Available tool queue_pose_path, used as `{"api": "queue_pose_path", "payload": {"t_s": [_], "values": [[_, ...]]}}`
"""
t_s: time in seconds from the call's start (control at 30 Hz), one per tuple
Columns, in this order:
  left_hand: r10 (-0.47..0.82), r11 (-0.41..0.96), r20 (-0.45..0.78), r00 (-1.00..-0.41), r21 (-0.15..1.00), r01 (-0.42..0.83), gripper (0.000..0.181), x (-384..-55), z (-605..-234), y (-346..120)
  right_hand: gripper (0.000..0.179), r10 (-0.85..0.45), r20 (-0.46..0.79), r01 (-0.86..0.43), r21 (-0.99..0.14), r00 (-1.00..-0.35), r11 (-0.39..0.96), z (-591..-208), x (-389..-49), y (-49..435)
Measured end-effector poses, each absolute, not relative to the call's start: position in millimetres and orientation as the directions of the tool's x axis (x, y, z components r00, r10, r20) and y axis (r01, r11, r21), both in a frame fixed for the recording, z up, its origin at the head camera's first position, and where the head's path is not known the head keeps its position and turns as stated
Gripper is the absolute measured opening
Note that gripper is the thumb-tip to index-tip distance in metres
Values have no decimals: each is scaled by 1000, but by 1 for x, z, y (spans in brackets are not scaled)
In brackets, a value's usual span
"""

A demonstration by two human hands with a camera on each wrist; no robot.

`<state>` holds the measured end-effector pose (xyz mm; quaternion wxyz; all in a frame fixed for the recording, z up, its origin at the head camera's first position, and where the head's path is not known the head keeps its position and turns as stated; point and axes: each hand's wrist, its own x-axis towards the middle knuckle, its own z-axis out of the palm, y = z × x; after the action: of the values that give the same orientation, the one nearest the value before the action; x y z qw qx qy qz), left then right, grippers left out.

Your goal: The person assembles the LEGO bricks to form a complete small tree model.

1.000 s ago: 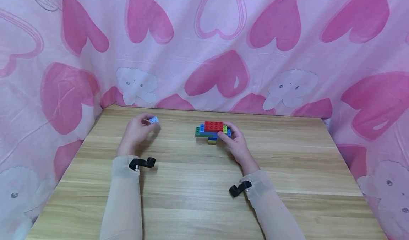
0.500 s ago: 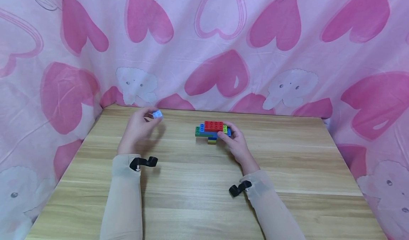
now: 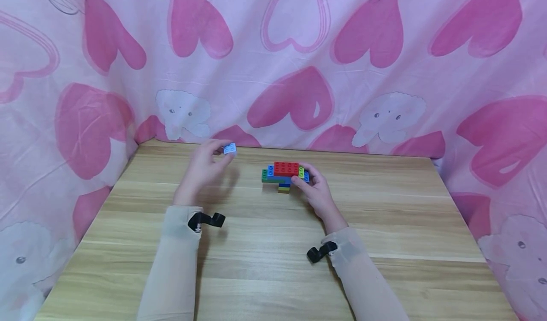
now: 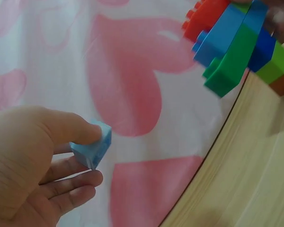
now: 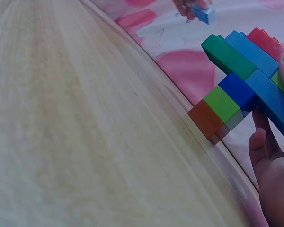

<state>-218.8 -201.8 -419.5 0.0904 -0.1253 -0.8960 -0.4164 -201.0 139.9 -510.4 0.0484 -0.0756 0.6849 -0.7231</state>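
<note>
My left hand (image 3: pixel 204 168) pinches a small light-blue toy brick (image 3: pixel 230 148) between thumb and fingers, raised over the back of the table. The left wrist view shows the thumb lying across the light-blue brick (image 4: pixel 93 145). To its right stands a toy-brick build (image 3: pixel 285 170), wide on top, on a narrow stem. A red brick (image 3: pixel 286 168) tops it, over blue and green ones. In the right wrist view the stem runs dark blue, lime green (image 5: pixel 223 107), then brown at the foot. My right hand (image 3: pixel 316 190) grips the build's right end, hiding part of it.
The wooden table (image 3: pixel 256 264) reaches back to a pink heart-patterned curtain (image 3: pixel 205 74), which also hangs at both sides. Each sleeve carries a black wrist mount (image 3: pixel 207 220).
My left hand has moved right and up with the light-blue brick, nearer the build. The right hand and the build stay in place.
</note>
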Motion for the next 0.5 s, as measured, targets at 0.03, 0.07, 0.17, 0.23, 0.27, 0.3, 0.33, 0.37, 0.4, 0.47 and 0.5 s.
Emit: {"api": "queue_pose_path", "payload": {"t_s": [0.03,0.07,0.17,0.23,0.27,0.3,0.33,0.37,0.4,0.47,0.5], "values": [[159,620,277,-948,719,314,41,-219,-419,-199,52,-173,41,-31,-998,-984,-60,-510,-201,140],[165,617,285,-944,717,324,41,-219,-419,-196,52,-172,39,-30,-998,-984,-59,-510,-201,140],[177,608,300,-937,716,344,41,-217,-418,-189,52,-171,41,-32,-998,-984,-57,-510,-201,140],[182,603,314,-932,713,358,41,-216,-417,-184,53,-173,46,-37,-998,-984,-58,-510,-201,140],[186,598,323,-928,712,368,41,-216,-417,-181,52,-175,49,-39,-997,-983,-60,-510,-201,140],[190,596,331,-924,709,377,41,-216,-417,-178,53,-176,49,-39,-997,-983,-61,-511,-201,140],[194,592,342,-919,707,388,40,-215,-416,-175,53,-176,48,-37,-997,-983,-61,-511,-201,141],[197,587,351,-915,706,397,39,-215,-416,-171,53,-177,45,-36,-998,-983,-59,-511,-201,141],[200,579,357,-912,708,404,39,-214,-415,-167,53,-177,43,-34,-998,-983,-57,-511,-202,141],[204,568,355,-913,717,405,37,-212,-415,-160,54,-177,37,-28,-998,-983,-51,-512,-202,142],[205,562,353,-913,722,405,36,-211,-415,-156,54,-177,34,-26,-999,-984,-48,-512,-202,142]]}}
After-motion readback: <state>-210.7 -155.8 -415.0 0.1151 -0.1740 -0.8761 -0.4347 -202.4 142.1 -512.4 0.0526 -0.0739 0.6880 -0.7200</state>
